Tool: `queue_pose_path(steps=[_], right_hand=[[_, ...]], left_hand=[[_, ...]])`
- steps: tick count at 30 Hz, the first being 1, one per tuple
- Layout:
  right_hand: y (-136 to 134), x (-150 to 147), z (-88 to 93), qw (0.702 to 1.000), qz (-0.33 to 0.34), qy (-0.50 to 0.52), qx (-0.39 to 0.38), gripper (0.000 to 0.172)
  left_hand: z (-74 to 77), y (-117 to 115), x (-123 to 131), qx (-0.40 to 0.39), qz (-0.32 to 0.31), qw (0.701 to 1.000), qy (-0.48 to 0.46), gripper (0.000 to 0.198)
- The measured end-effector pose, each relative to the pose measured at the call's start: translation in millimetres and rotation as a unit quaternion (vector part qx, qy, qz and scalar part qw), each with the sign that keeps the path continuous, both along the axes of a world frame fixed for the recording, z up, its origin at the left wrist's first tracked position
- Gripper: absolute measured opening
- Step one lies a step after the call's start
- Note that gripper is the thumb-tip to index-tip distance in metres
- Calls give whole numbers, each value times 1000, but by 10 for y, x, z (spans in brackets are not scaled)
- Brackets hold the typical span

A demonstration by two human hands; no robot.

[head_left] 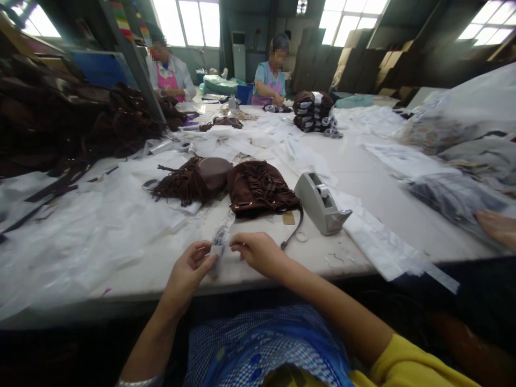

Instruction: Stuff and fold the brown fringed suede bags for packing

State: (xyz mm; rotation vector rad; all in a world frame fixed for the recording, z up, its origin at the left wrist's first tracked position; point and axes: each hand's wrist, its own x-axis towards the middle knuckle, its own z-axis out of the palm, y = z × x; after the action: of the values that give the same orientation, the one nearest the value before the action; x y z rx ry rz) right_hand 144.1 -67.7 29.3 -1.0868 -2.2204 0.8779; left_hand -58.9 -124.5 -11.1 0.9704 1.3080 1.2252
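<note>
My left hand (190,264) pinching clear plastic-wrapped bundle (222,232) between thumb and fingers, near front edge of white table (355,156). My right hand (256,250) just beside bundle, fingertips drawn together; cannot tell if gripping anything. Beyond bundle: dark brown fringed drawstring bag (258,185). Gray tape dispenser (318,207) right of bag.

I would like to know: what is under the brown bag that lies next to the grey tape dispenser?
A tan tag sticks out from the front edge of the brown bag, over the white table. Anything else underneath is covered by the bag itself.
</note>
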Motion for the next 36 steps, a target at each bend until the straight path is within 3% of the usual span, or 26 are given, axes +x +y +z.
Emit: queue_pose_path(steps=[4,8,10,12,14,16,19,21,26,29,32,36], right_hand=[[26,757,140,993,23,-76,87,18],[107,1320,-43,982,75,-142,100,39],[145,1388,-164,979,74,-155,111,31],[174,1314,-232,979,78,-144,125,21],[195,1137,-224,980,82,-121,133,19],[211,896,-155,984,78,-95,131,20],[246,493,-24,988,71,-55,129,21],[289,239,27,988,88,-25,127,21],[407,-171,1,985,159,38,52,30],[409,-274,-12,984,174,26,-1,28],[365,-384,21,980,198,24,-31,25],[312,-596,35,974,222,1,-51,35]], left_hand=[[87,66,-133,-24,-9,998,51,58],[215,341,-374,17,12,994,111,60],[294,532,-506,61,24,983,169,56],[388,670,-575,118,73,948,286,44],[486,690,-530,174,136,895,388,34],[559,586,-365,206,135,877,414,30],[560,336,-37,190,-14,926,327,34],[498,203,91,170,-61,945,273,44],[340,58,-106,109,52,965,234,36],[283,3,-272,38,72,990,112,47],[207,-62,-292,-1,96,995,20,48],[105,-132,-264,39,133,989,59,35]])
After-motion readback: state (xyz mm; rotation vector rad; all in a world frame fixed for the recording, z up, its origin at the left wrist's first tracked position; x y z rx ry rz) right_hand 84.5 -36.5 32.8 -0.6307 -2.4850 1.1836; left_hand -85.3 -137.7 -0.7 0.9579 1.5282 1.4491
